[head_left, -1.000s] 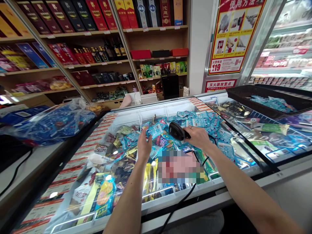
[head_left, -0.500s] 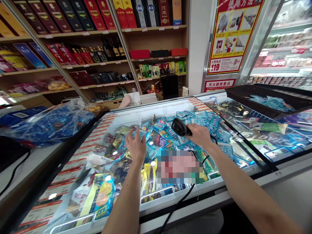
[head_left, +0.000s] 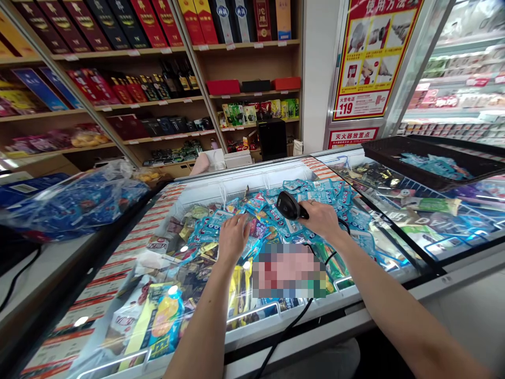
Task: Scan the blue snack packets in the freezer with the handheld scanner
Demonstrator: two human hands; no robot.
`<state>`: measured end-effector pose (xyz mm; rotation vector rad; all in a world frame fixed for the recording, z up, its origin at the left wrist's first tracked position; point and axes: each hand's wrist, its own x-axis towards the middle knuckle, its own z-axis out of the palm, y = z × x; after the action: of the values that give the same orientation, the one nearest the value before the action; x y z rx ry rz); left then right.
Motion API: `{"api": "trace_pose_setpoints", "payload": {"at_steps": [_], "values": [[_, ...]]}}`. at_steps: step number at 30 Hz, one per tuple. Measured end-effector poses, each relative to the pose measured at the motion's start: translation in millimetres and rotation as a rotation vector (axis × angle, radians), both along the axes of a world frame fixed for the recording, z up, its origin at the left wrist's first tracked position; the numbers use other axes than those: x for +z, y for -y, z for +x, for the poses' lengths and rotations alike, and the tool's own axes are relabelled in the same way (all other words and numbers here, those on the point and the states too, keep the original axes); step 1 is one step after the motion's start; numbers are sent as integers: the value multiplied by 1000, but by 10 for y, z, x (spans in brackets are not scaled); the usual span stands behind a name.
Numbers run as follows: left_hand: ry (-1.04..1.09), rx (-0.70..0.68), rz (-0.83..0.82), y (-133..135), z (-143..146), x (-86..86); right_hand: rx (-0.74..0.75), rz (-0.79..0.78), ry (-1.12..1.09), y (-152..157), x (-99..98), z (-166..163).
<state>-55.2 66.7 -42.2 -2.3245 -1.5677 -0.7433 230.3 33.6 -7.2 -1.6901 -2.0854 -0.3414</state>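
My right hand [head_left: 324, 220] is wrapped round the handle of a black barcode scanner [head_left: 289, 206], whose head points left over a pile of blue packets [head_left: 315, 193] in an open chest freezer [head_left: 205, 190]. The scanner's black cable [head_left: 290, 330] runs down over the freezer's front edge. My left hand [head_left: 232, 238] reaches into the freezer with its fingers curled down onto the blue packets [head_left: 252, 204] near the middle. Whether it grips one is hidden by the back of the hand.
A clear bag of blue packets [head_left: 74, 202] lies on the counter at left. A black basket [head_left: 430, 160] with more packets sits on the glass lid at right. Shelves of boxed goods [head_left: 158, 79] stand behind. Yellow and green ice-cream wrappers [head_left: 165, 316] fill the freezer's near part.
My left hand swung left across the packets, then came back right and lower onto the pile. The right hand with the scanner stayed almost in place.
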Motion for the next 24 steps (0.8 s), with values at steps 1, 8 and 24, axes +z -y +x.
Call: {"api": "trace_pose_setpoints", "payload": {"at_steps": [1,8,24], "values": [[7,-64,-22,5,45,18,1,-4,0,1,2,0],[1,-380,-269,38,386,52,3,-7,0,-2,0,-8],[34,-268,-241,63,421,46,7,-20,1,-8,-12,-24]]}}
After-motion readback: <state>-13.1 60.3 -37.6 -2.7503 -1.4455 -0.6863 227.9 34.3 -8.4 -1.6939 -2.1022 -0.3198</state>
